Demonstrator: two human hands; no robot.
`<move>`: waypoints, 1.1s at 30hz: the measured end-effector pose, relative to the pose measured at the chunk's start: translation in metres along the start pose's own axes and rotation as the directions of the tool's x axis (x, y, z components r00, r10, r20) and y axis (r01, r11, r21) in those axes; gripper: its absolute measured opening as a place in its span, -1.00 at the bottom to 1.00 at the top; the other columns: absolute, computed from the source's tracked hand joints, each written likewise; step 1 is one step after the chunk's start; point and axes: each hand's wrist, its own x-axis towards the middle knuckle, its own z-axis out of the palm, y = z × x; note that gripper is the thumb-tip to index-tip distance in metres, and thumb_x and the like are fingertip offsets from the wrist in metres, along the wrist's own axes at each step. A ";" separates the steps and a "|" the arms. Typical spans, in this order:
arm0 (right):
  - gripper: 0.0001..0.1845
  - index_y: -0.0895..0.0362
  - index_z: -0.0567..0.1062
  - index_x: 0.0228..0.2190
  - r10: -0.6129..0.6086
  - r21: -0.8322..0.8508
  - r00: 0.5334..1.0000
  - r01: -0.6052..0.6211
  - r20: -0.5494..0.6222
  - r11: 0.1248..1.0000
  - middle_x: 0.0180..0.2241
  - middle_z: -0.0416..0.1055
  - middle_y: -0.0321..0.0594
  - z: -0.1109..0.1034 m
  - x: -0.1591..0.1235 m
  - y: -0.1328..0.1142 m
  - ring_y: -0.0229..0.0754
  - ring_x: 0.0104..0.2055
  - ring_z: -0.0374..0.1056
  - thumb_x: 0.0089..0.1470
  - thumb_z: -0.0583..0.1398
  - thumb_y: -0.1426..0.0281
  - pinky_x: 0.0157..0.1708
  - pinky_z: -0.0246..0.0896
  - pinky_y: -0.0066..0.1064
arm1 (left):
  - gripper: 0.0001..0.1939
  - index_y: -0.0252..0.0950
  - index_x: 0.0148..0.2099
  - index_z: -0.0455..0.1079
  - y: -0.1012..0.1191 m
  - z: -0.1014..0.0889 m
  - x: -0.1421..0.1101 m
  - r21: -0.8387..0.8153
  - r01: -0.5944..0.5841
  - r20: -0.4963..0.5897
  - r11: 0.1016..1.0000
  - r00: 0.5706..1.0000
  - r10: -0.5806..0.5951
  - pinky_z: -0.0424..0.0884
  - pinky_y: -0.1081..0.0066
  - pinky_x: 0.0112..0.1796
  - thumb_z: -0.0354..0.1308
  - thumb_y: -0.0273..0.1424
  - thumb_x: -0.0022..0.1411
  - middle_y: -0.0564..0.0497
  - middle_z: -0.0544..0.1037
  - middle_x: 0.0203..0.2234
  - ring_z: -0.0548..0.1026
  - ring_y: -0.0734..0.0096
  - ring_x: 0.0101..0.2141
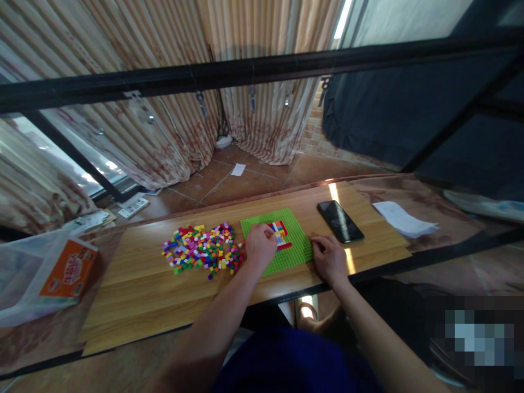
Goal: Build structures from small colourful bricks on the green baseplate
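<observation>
A green studded baseplate (292, 263) lies on the wooden board, with small red, blue, white and orange toy bricks (282, 246) set in its middle. Over the plate's left part, my left hand (261, 244) is closed in a pinch, fingertips beside these bricks. Whatever it pinches is too small to make out. My right hand (329, 257) rests by the plate's right edge, fingers curled in loosely, with nothing seen in them. To the left of the plate spreads a loose pile of many-coloured small bricks (204, 248).
A black phone (340, 221) lies right of the plate, with white paper (403, 218) beyond it. At far left stands an orange box (69, 270) by a clear plastic bag (24, 278). A black metal bar (254, 69) crosses in front of striped curtains (262, 120).
</observation>
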 end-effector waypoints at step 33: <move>-0.71 0.11 0.58 -0.39 -0.080 -0.065 0.997 0.079 -0.003 0.995 -0.30 0.50 -0.13 -0.003 -0.003 0.004 -0.11 -0.31 0.42 0.09 0.14 0.19 -0.29 0.31 -0.28 | -0.80 -0.27 -0.20 0.48 -0.101 -0.081 -0.069 0.148 -0.033 -0.086 0.988 0.995 0.046 0.41 0.34 -0.13 0.06 -0.55 0.19 -0.04 0.53 -0.26 0.49 0.34 -0.24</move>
